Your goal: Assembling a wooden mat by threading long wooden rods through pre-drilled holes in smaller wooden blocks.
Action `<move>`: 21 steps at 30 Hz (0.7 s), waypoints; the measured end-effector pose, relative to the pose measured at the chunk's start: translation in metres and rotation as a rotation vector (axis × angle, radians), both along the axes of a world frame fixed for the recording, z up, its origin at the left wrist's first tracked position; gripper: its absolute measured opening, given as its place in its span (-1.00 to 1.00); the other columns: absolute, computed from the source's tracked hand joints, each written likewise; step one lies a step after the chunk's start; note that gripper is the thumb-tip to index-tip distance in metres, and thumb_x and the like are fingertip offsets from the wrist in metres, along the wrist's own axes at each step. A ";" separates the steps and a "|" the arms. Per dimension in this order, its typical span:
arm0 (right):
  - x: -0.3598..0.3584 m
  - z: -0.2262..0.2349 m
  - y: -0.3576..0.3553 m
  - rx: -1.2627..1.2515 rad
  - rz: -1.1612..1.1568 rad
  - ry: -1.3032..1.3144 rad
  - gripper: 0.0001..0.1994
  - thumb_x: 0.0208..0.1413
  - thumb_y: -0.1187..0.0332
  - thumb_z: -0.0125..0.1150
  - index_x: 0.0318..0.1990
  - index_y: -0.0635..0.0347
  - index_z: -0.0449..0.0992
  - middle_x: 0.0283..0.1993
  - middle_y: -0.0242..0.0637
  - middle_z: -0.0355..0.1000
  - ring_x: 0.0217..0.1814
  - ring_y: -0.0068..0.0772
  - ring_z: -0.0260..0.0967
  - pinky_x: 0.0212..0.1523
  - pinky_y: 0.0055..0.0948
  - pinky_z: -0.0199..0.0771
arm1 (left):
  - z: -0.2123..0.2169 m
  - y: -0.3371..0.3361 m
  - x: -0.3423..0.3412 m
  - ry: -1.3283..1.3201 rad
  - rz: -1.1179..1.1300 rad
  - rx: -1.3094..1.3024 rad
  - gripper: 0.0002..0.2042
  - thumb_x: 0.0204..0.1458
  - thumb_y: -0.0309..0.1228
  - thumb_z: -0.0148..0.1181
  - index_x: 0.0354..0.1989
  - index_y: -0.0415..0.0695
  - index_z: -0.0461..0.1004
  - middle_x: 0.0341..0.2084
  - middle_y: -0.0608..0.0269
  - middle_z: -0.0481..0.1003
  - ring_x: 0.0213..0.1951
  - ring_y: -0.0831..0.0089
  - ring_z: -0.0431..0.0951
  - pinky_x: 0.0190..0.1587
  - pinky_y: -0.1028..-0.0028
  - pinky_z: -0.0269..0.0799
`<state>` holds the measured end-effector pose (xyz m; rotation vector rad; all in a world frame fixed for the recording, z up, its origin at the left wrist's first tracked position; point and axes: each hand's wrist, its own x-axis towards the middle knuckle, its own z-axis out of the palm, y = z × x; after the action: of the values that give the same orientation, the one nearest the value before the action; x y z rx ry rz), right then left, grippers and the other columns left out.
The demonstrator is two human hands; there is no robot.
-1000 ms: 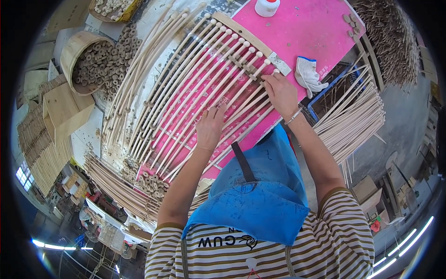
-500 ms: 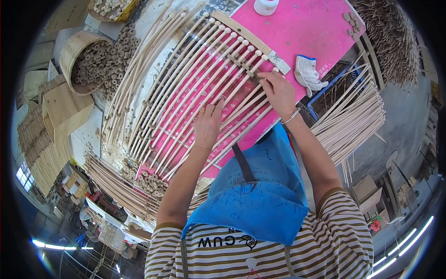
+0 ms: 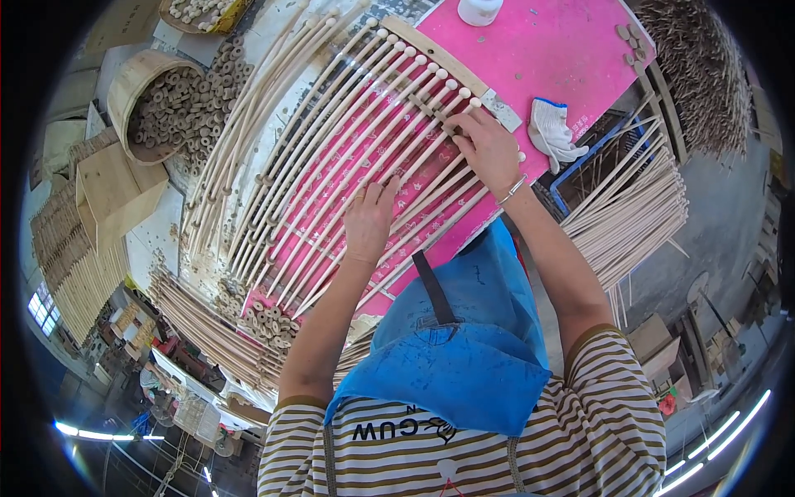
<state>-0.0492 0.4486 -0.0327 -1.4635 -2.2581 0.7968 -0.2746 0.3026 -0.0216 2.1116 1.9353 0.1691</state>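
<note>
Many thin sticks [image 3: 361, 149] are lying side by side on the pink-topped table [image 3: 571, 58], ball ends up by the wooden rail [image 3: 435, 56], plain ends fanning out toward the lower left. Long axes are running slantwise, roughly along the table's near edge. Key relation: the row's last ball end [image 3: 475, 103] is sitting just beyond the right hand [image 3: 489, 147], on its far side, and the shafts are passing down-left from there, under the right fingertips and on toward the left hand [image 3: 370, 219]. Right hand is the nearer one to the balls; left is resting well down the shafts, about mid-length.

Right fingers are bending down, thumb and forefinger drawn together at the shafts; can't tell whether they're pinching one. Left fingers are lying slightly spread across the sticks; underside is hidden, so can't tell any hold there.

A few loose sticks [image 3: 451, 189] are lying between the row and the near edge, less evenly lined up; one ball [image 3: 521, 156] is showing right beside the right wrist. Glove [image 3: 551, 137] is lying at the near edge, toward the right corner; white jar [image 3: 479, 10] is standing farther back.
</note>
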 end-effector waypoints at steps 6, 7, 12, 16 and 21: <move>0.003 0.001 0.010 -0.034 -0.057 0.029 -0.75 0.09 0.41 0.28 -0.06 -0.10 0.59 -0.23 -0.38 0.42 -0.19 -0.28 0.50 -0.31 -0.29 0.51 | 0.011 0.015 0.000 0.006 0.083 0.115 -0.63 0.07 -0.46 0.22 0.10 0.02 0.53 -0.28 0.27 0.45 -0.22 0.27 0.55 -0.17 0.28 0.56; 0.001 0.003 0.014 -0.006 -0.041 0.006 -0.76 0.09 0.41 0.29 -0.07 -0.10 0.60 -0.24 -0.38 0.41 -0.19 -0.29 0.50 -0.31 -0.29 0.51 | 0.007 0.016 -0.002 0.007 0.085 0.114 -0.63 0.07 -0.46 0.22 0.10 0.02 0.53 -0.28 0.27 0.45 -0.22 0.27 0.55 -0.17 0.28 0.56; -0.011 0.001 0.029 0.097 0.067 -0.018 -0.75 0.08 0.39 0.30 -0.07 -0.10 0.61 -0.27 -0.37 0.38 -0.16 -0.29 0.48 -0.29 -0.28 0.53 | -0.003 0.019 -0.003 0.076 0.053 0.040 -0.66 0.10 -0.45 0.22 0.08 0.05 0.55 -0.23 0.25 0.48 -0.19 0.22 0.57 -0.19 0.28 0.57; -0.012 -0.003 0.035 0.106 0.126 -0.034 -0.77 0.09 0.37 0.30 -0.08 -0.09 0.62 -0.26 -0.37 0.39 -0.12 -0.29 0.48 -0.25 -0.28 0.54 | -0.005 0.017 -0.005 0.055 0.062 0.023 -0.63 0.07 -0.49 0.18 0.08 0.07 0.52 -0.25 0.28 0.44 -0.20 0.26 0.54 -0.27 0.31 0.60; -0.009 -0.002 0.039 0.108 0.180 -0.008 -0.80 0.10 0.35 0.29 -0.11 -0.06 0.62 -0.24 -0.37 0.40 -0.12 -0.28 0.47 -0.22 -0.28 0.54 | -0.003 0.015 -0.008 0.027 0.073 0.029 -0.60 0.08 -0.52 0.17 0.11 0.11 0.51 -0.21 0.26 0.43 -0.17 0.21 0.55 -0.33 0.31 0.63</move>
<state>-0.0580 0.4873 -0.0343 -1.2310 -2.4236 0.7088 -0.2829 0.3179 -0.0241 2.0731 2.0389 0.1850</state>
